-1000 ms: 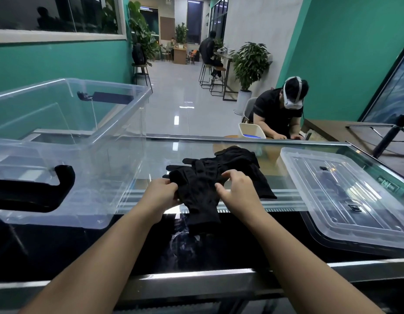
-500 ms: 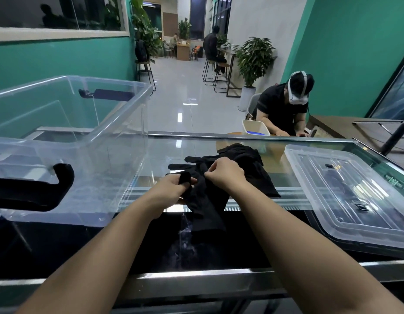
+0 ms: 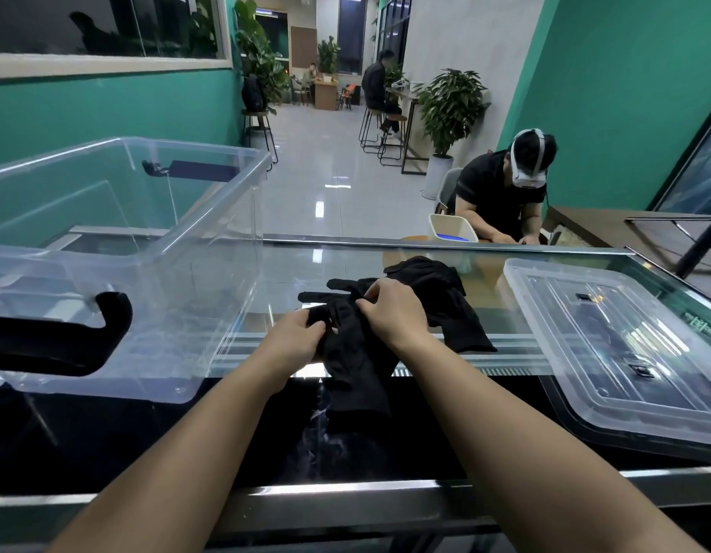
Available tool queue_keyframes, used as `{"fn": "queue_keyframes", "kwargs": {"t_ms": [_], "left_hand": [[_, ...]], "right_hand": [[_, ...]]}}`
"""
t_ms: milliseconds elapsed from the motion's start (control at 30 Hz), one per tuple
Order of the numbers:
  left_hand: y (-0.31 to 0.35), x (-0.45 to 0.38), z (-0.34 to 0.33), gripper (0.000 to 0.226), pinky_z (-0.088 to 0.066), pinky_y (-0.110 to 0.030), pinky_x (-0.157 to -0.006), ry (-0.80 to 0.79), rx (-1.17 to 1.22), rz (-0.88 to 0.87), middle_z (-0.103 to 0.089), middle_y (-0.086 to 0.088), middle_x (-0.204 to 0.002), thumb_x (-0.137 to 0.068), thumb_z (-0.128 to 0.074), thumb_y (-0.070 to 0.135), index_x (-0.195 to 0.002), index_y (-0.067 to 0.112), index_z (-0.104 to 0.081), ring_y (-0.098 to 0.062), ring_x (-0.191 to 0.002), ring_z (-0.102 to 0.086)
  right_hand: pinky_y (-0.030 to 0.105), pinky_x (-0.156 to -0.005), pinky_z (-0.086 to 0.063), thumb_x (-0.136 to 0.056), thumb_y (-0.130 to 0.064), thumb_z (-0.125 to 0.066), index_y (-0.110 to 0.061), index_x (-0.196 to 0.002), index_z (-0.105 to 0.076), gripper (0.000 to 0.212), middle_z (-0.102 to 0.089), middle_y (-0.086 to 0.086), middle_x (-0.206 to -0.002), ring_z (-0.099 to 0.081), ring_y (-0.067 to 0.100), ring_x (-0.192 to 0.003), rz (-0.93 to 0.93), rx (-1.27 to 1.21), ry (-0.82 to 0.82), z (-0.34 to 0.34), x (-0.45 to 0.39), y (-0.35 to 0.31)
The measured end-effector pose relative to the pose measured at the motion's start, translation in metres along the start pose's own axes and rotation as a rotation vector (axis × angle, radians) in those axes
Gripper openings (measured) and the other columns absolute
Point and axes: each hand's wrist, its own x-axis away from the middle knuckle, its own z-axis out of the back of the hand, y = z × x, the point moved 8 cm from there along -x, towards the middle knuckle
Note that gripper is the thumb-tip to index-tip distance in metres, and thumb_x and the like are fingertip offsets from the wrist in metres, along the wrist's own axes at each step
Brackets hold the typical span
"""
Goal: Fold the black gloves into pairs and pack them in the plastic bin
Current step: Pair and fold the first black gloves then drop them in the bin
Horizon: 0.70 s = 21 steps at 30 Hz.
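Black gloves [image 3: 357, 353] between both hands, left hand [image 3: 296, 333] and right hand [image 3: 393, 313] pinching the fabric

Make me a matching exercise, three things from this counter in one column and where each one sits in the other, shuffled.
Things:
1. clear plastic bin
2. bin lid
3. black glove

Places:
A. flat on the counter, far right
B. in the middle, held by both hands
C. on the left, open, no gloves visible inside

Pairs: 1-C, 2-A, 3-B. The left hand and right hand both pinch the glove.
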Motion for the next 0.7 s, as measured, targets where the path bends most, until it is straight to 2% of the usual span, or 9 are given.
{"fn": "queue_keyframes", "kwargs": {"t_ms": [67,133,233,333,367,433,533,633,700], "left_hand": [[0.000,-0.001,0.001,0.026,-0.057,-0.038,-0.080,0.003,-0.003,0.003,-0.071,-0.013,-0.090,-0.093,-0.040,0.008,-0.090,0.007,-0.066,-0.024,-0.079,-0.068],[0.000,-0.001,0.001,0.028,-0.056,-0.035,-0.075,0.003,0.015,0.012,-0.069,-0.013,-0.086,-0.094,-0.037,0.007,-0.090,0.004,-0.065,-0.023,-0.076,-0.067],[0.003,0.003,0.000,0.031,-0.054,-0.029,-0.065,0.009,0.108,0.010,-0.067,-0.010,-0.077,-0.095,-0.036,0.008,-0.079,0.008,-0.063,-0.017,-0.065,-0.065],[0.003,0.006,0.008,0.016,-0.056,-0.033,-0.067,0.115,0.011,-0.049,-0.068,-0.002,-0.080,-0.092,-0.051,0.022,-0.082,0.015,-0.061,-0.014,-0.071,-0.066],[0.004,0.007,0.011,0.013,-0.057,-0.035,-0.069,0.152,-0.094,-0.080,-0.068,-0.001,-0.084,-0.087,-0.058,0.028,-0.089,0.015,-0.060,-0.015,-0.075,-0.067],[0.004,0.007,0.013,0.035,-0.054,-0.033,-0.067,0.184,-0.262,-0.099,-0.066,0.000,-0.092,-0.076,-0.069,0.033,-0.102,0.013,-0.056,-0.018,-0.081,-0.065],[0.007,0.012,0.010,0.047,-0.042,-0.023,-0.064,0.208,-0.339,-0.134,-0.058,0.000,-0.099,-0.074,-0.074,0.020,-0.112,0.013,-0.047,-0.019,-0.088,-0.060],[0.014,0.019,0.009,0.036,-0.039,-0.017,-0.059,0.257,-0.372,-0.228,-0.056,0.004,-0.087,-0.074,-0.071,0.011,-0.100,0.017,-0.047,-0.015,-0.078,-0.056],[0.021,0.026,0.007,0.029,-0.037,-0.014,-0.058,0.280,-0.405,-0.321,-0.055,0.006,-0.081,-0.075,-0.069,0.008,-0.092,0.018,-0.048,-0.013,-0.073,-0.054]], "right_hand": [[0.033,-0.076,-0.047,-0.084,-0.034,-0.062,-0.013,-0.091,-0.064,0.023,-0.069,0.007,-0.096,-0.062,0.026,-0.093,0.007,-0.051,0.050,0.006,-0.002,-0.003],[0.033,-0.075,-0.046,-0.084,-0.037,-0.062,-0.011,-0.093,-0.061,0.027,-0.068,0.008,-0.095,-0.061,0.027,-0.093,0.021,-0.054,0.047,0.004,-0.004,-0.007],[0.040,-0.085,-0.047,-0.081,-0.040,-0.065,-0.010,-0.102,-0.057,0.037,-0.062,0.009,-0.106,-0.055,0.028,-0.103,0.093,0.085,0.030,-0.006,-0.002,-0.010],[0.037,-0.085,-0.045,-0.081,-0.031,-0.068,-0.009,-0.099,-0.060,0.029,-0.060,0.009,-0.102,-0.052,0.027,-0.101,0.252,0.059,0.079,-0.003,0.007,-0.017],[0.036,-0.084,-0.046,-0.080,-0.026,-0.069,-0.009,-0.093,-0.064,0.022,-0.062,0.009,-0.097,-0.054,0.027,-0.097,0.326,0.003,0.062,-0.001,0.012,-0.021],[0.034,-0.082,-0.048,-0.080,-0.019,-0.069,-0.009,-0.087,-0.072,0.012,-0.068,0.009,-0.090,-0.059,0.025,-0.091,0.476,-0.042,-0.046,-0.002,0.026,-0.029],[0.027,-0.085,-0.047,-0.082,-0.018,-0.066,-0.010,-0.091,-0.075,0.015,-0.072,0.006,-0.095,-0.062,0.020,-0.092,0.610,0.000,-0.207,-0.008,0.048,-0.032],[0.021,-0.093,-0.042,-0.084,-0.020,-0.063,-0.010,-0.103,-0.073,0.023,-0.071,0.003,-0.109,-0.061,0.016,-0.104,0.616,0.011,-0.256,-0.008,0.060,-0.027],[0.013,-0.092,-0.037,-0.084,-0.017,-0.062,-0.010,-0.110,-0.069,0.027,-0.069,0.002,-0.114,-0.058,0.014,-0.109,0.580,-0.017,-0.283,-0.007,0.063,-0.024]]}}
